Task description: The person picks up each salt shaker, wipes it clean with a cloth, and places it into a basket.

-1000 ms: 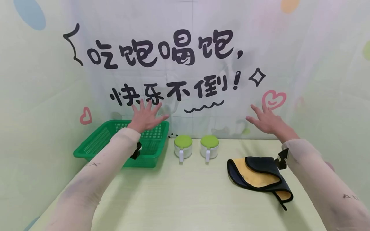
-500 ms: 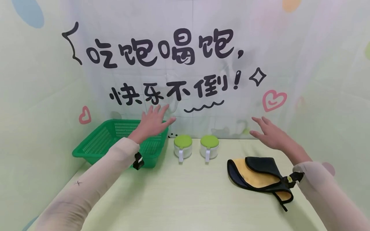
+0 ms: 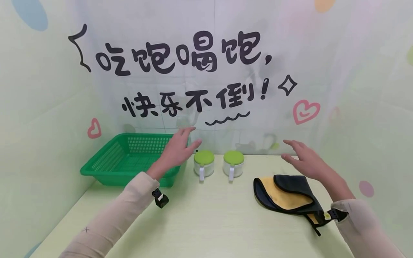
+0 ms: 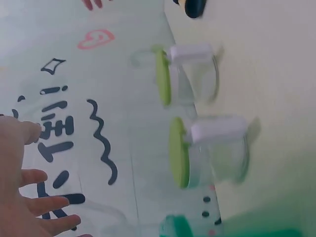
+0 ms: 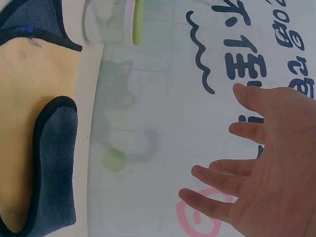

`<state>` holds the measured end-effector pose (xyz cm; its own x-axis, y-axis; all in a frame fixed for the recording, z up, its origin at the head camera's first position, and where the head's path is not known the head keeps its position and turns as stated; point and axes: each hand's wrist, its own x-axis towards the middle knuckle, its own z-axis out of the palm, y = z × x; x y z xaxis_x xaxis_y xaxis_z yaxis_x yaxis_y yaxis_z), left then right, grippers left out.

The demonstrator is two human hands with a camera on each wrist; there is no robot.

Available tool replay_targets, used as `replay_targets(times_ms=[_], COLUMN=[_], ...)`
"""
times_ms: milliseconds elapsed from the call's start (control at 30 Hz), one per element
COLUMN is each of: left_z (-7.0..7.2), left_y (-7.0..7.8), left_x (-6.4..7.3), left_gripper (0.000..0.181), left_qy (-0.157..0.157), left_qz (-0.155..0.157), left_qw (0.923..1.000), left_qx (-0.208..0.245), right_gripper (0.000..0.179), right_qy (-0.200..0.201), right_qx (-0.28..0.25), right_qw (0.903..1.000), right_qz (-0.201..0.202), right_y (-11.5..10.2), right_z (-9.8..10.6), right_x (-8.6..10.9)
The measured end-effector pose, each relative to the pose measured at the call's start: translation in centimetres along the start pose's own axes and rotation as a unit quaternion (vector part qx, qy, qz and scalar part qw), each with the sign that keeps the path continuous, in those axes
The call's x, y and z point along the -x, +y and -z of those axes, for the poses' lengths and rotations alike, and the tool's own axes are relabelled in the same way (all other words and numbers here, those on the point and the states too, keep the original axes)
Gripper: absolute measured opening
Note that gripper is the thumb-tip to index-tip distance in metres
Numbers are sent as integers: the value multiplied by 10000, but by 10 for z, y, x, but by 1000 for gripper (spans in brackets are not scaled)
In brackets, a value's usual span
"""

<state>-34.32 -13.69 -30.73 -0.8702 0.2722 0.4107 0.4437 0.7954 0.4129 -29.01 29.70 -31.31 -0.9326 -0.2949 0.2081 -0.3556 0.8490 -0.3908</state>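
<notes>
My left hand point(image 3: 175, 150), fingers straight and holding nothing, hangs in the air and overlaps the right side of the green basket point(image 3: 106, 179) in the head view. Just right of it stand two clear jars with green lids and white handles, a left jar point(image 3: 204, 166) and a right jar point(image 3: 233, 166). They appear sideways in the left wrist view. My right hand point(image 3: 306, 161) is also raised with fingers extended, above and behind a folded yellow and dark-blue cloth point(image 3: 284, 195) with black edging. Nothing lies in its palm in the right wrist view.
The pale tabletop point(image 3: 209, 218) runs back to a white printed backdrop point(image 3: 226, 139) with black lettering, right behind the jars. Light fabric walls close in the left and right sides. Each wrist carries a small black camera, such as the left camera point(image 3: 160, 199).
Both hands have come lower, the left one also shifting right toward the jars and the right one slightly right. The basket, jars and cloth have stayed put.
</notes>
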Motion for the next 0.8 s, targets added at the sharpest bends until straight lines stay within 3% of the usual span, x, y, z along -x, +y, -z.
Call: replay_targets(times_ms=[333, 500, 800], left_z=[-21, -37, -65], left_y=[24, 33, 50], left_x=[24, 29, 29], left_gripper=[52, 46, 35], left_qy=[277, 242, 57], left_qz=[-17, 135, 862], left_qw=[9931, 9830, 9574], left_qx=[1143, 1814, 2756], right_gripper=[64, 67, 69], right_qy=[232, 225, 123], right_qx=[-589, -878, -1102], right_qw=[9978, 9929, 9783], right_qz=[-197, -766, -1748], right_y=[9, 20, 55], right_z=[-19, -29, -55], right_x=[12, 18, 23])
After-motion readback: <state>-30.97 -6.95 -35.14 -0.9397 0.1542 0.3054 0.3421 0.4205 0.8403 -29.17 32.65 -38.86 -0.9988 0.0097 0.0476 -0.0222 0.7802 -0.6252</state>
